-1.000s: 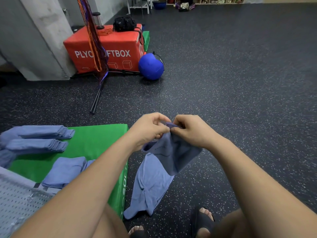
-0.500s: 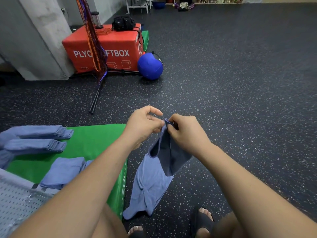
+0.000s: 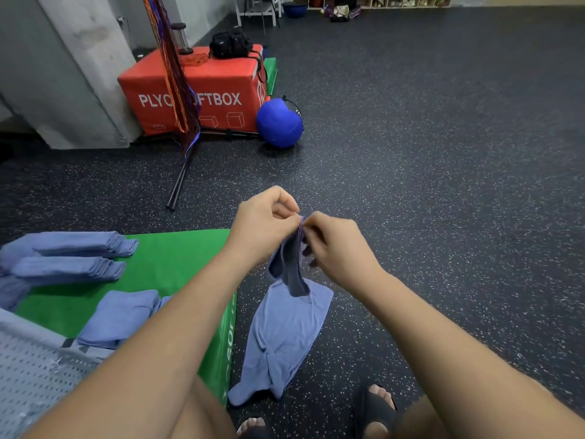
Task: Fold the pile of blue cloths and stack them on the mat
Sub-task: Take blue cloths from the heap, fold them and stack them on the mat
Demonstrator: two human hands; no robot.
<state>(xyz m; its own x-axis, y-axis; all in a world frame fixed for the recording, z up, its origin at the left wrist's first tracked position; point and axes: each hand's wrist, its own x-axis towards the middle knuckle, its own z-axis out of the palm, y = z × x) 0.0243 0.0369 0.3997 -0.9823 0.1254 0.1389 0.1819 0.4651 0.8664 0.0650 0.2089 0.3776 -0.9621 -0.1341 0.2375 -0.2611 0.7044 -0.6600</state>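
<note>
A blue cloth (image 3: 285, 337) hangs in front of me, its lower end trailing on the dark floor beside the green mat (image 3: 171, 267). My left hand (image 3: 262, 226) and my right hand (image 3: 335, 248) pinch its top edge close together, fingertips almost touching. On the mat lie two stacks of folded blue cloths (image 3: 72, 258) at the far left. A smaller folded blue cloth (image 3: 123, 315) lies nearer to me, partly hidden by my left forearm.
A red plyo soft box (image 3: 196, 90) with a black bag on top stands at the back left, a blue ball (image 3: 278, 122) beside it. A stand with hanging orange and purple bands (image 3: 177, 90) rises in front of the box. My sandalled feet (image 3: 376, 407) are below.
Both hands have stayed together at the cloth's top edge and shifted their pinch. The upper part of the cloth has bunched narrower, and more of the lower cloth shows spread out below.
</note>
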